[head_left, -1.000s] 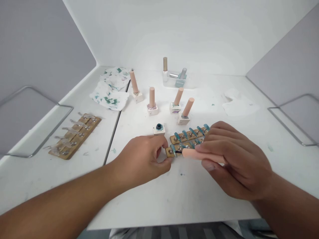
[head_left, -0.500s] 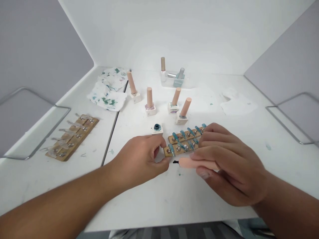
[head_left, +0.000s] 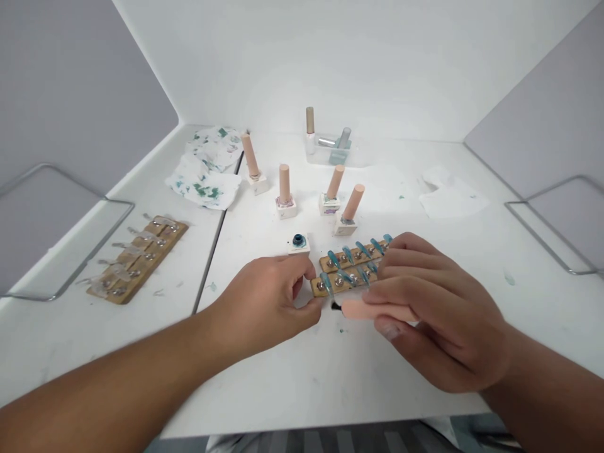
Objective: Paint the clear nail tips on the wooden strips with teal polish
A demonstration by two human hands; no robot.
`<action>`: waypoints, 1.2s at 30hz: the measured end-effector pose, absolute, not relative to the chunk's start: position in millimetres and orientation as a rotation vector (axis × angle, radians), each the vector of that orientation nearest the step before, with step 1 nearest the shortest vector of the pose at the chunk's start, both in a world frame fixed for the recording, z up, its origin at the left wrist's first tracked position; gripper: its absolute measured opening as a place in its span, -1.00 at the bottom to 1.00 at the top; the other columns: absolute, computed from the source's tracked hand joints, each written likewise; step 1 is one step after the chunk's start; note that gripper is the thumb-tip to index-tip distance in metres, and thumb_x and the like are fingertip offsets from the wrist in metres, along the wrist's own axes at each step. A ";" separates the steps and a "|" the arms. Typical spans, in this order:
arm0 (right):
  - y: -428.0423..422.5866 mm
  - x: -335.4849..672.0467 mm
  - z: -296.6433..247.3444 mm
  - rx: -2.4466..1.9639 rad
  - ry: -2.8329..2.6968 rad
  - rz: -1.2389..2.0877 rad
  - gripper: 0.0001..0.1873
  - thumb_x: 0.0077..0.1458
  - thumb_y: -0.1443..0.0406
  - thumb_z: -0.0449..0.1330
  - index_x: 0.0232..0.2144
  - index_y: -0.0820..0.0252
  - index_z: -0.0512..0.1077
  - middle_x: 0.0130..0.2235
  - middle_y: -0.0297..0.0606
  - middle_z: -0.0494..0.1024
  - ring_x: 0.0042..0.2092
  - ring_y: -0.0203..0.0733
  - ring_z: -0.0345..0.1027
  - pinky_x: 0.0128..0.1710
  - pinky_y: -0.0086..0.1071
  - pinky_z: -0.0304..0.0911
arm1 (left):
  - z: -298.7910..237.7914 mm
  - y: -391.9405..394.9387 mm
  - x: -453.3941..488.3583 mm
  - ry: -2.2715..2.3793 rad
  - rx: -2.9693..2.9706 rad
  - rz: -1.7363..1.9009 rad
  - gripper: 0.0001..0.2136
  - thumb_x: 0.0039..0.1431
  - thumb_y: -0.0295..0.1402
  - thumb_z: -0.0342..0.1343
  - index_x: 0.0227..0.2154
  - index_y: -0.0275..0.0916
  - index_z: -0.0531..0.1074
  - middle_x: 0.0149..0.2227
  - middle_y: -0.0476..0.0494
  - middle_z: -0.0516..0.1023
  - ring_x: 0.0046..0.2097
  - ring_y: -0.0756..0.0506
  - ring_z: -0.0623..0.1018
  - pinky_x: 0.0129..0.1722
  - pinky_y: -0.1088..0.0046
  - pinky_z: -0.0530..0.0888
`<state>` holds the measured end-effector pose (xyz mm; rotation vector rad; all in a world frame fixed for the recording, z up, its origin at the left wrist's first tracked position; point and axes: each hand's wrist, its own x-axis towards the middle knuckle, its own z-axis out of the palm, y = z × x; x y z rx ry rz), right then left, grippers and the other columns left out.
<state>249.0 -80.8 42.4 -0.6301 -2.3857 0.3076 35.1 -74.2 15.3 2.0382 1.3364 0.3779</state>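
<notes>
My right hand (head_left: 438, 314) grips a nail polish brush (head_left: 370, 309) by its peach cap, with the dark bristles pointing left. The bristles meet the lower end of the leftmost teal nail tip (head_left: 326, 283) in the front row. That nail tip stands on a wooden nail stand (head_left: 317, 288) with two rows of teal tips on metal studs. Thumb and forefinger of my left hand (head_left: 268, 296) close round the stand's left end. My right fingers hide its right part. Just behind my left hand is an uncapped polish bottle (head_left: 299, 244) with a dark blue neck.
Several peach-capped polish bottles (head_left: 284, 192) stand behind the stand. A clear tray (head_left: 325, 154) with bottles sits at the back. At left lie stained wipes (head_left: 207, 189) and another wooden stand (head_left: 141, 270) with clear tips. A white wipe (head_left: 453, 198) lies at right.
The brush has shifted slightly right, and its bristles now meet the end of the front-left nail tip instead of lying apart below it. My left hand keeps its hold.
</notes>
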 end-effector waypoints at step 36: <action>-80.9 249.1 43.7 -0.621 -2.400 0.335 -0.92 -0.04 0.45 0.06 -0.40 0.27 0.30 -0.57 -0.33 0.36 -0.52 -0.29 0.17 -0.41 -0.26 0.06 | 13.6 -74.0 35.1 1.352 2.051 0.369 -0.90 -0.05 -0.30 0.09 -0.48 -0.18 0.31 -0.62 0.12 0.21 -0.56 0.06 0.22 -0.61 0.55 0.16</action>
